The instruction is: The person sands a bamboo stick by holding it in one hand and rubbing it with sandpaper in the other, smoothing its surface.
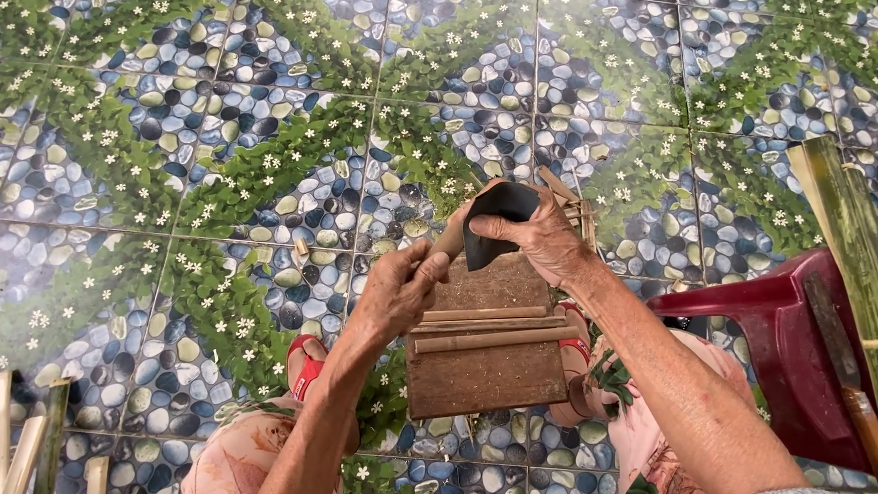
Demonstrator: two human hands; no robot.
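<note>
My left hand [399,291] grips one end of a short wooden stick [449,242]. My right hand [538,234] holds a dark folded sheet [496,222], like sandpaper, wrapped around the stick's far end. Both hands hover just above a brown wooden board [486,370] that rests across my feet. Two thin sticks [488,327] lie flat across that board.
The floor has tiles printed with pebbles and flowers [253,136]. A dark red plastic stool [765,350] stands at right, with green bamboo strips [860,255] and a long tool with a wooden handle [851,376] beside it. More bamboo pieces [20,459] lie at lower left.
</note>
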